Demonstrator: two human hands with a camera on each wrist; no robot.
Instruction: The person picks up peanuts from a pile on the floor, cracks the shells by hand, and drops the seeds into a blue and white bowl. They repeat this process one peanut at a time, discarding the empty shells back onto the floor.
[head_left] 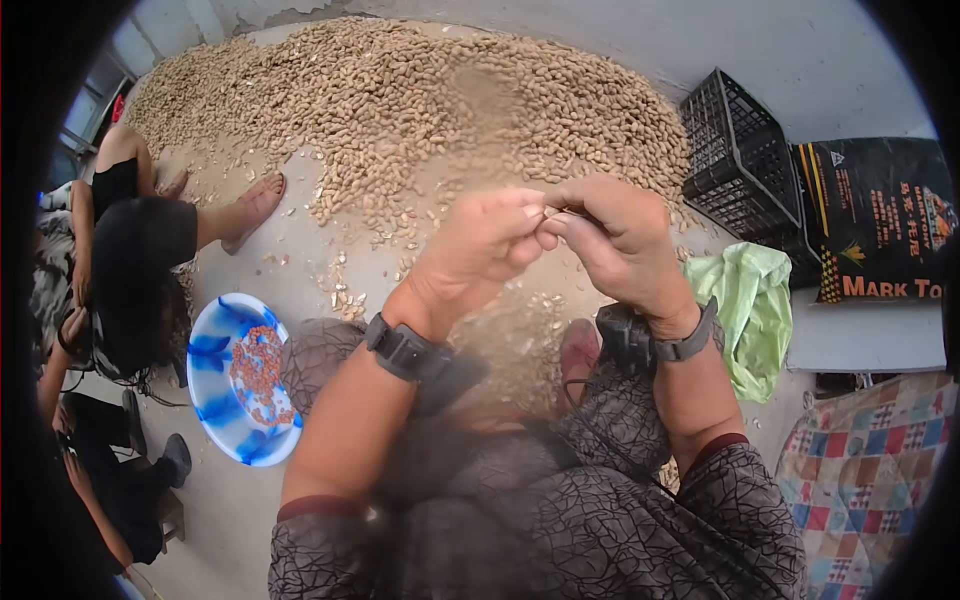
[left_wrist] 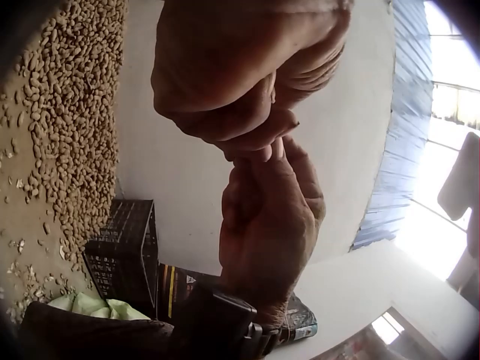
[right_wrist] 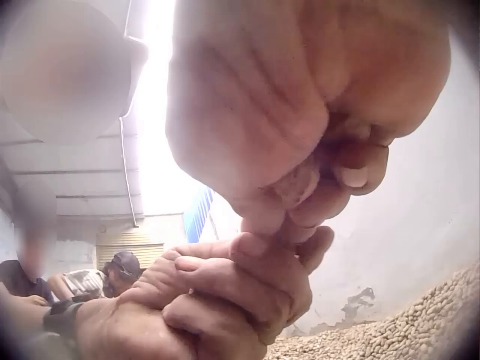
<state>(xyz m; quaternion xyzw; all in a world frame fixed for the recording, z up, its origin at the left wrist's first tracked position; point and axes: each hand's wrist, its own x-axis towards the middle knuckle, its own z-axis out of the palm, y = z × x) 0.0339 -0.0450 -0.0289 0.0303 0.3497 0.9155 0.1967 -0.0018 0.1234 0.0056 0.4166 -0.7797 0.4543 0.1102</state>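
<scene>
Both hands meet fingertip to fingertip above the floor, in front of the peanut heap. My left hand (head_left: 472, 250) has its fingers curled, thumb and forefinger pinching at the meeting point. From the other side my right hand (head_left: 632, 240) pinches at the same spot with bent thumb and forefinger. A rough, pale peanut (right_wrist: 298, 185) shows between the right hand's curled fingers in the right wrist view. Fingers cover most of it. In the left wrist view the fingertips hide what lies between them. To the left stands a blue-and-white basin (head_left: 212, 400) with reddish shelled peanut kernels (head_left: 258, 370) in it.
A wide heap of unshelled peanuts (head_left: 400, 100) lies along the wall. At right are a black plastic crate (head_left: 740, 150), a black printed sack (head_left: 880, 220), a light green bag (head_left: 750, 310) and a checked cloth (head_left: 870, 470). Other people sit at left; broken shells litter the floor.
</scene>
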